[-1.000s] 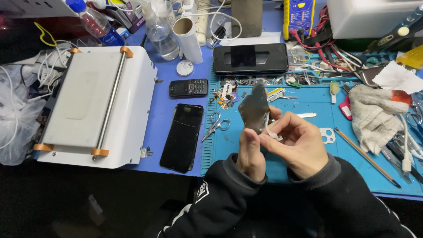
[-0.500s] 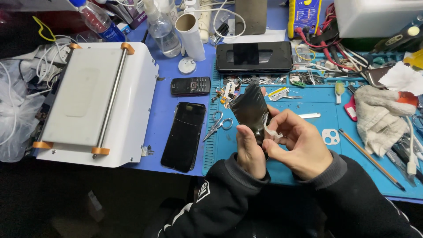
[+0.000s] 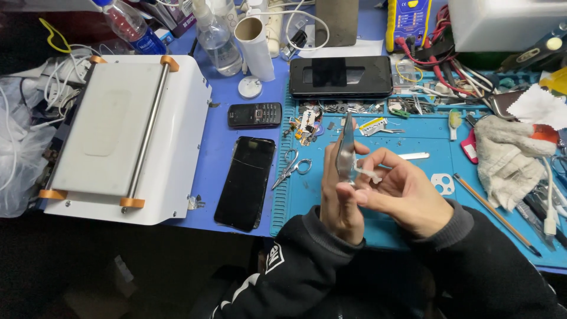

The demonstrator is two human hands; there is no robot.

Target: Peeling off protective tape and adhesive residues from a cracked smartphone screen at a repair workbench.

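Two bare hands meet above the teal work mat [image 3: 413, 236], clamped on one thin dark phone panel [image 3: 346, 147] that stands nearly edge-on to the camera. The left hand [image 3: 338, 204] grips the panel's lower part, its fingers [image 3: 328, 159] closed along the left face and the thumb pressed near the bottom edge. The right hand [image 3: 407, 198] comes in from the right; its thumb and forefinger are pinched together on a small pale strip [image 3: 367, 173] that sticks out from the panel's right side, and the other fingers curl loosely beneath. Both wrists come out of black sleeves.

Just left of the hands, on the mat's edge, lie small scissors [image 3: 291, 168]. Beside them, on the blue table [image 3: 218, 127], a black smartphone [image 3: 246, 182] lies flat, with a small keypad phone [image 3: 255, 114] above it. Farther left stands a white box-shaped machine [image 3: 124, 136] with orange-capped rods. Behind the hands a black tray-like device [image 3: 341, 77] sits at the mat's far edge, with loose screws and small parts in front of it. To the right lie a wadded grey cloth [image 3: 507, 162], a pencil [image 3: 496, 214] and a white camera-hole frame [image 3: 442, 184].
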